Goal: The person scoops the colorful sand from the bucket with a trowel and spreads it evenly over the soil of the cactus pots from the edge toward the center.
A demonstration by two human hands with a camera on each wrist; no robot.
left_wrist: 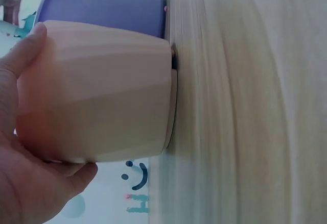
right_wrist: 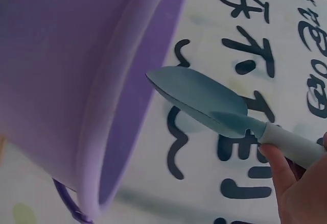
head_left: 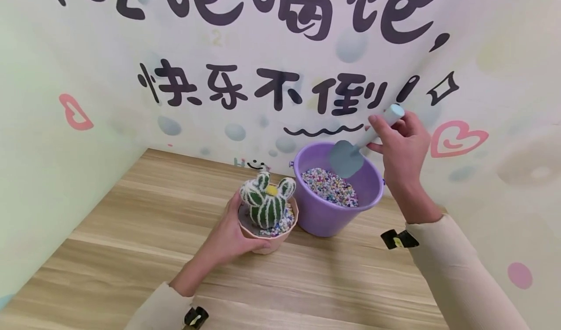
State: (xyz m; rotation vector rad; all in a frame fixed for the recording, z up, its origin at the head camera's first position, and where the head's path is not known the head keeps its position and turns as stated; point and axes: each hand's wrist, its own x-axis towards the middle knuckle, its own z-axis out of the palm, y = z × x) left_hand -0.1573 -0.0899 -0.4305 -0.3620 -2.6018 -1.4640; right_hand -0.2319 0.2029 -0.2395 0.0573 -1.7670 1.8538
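A pink pot holding a green knitted cactus and coloured pebbles stands on the wooden table. My left hand grips the pot's side. Right beside it stands a purple bucket with coloured gravel in it. My right hand holds a small blue-grey trowel by its pale handle, blade just above the bucket's far rim. The blade looks empty.
A printed backdrop with dark characters and pink hearts closes in the back and right; a pale green wall stands at the left. Bare wood lies at the front and left of the pot.
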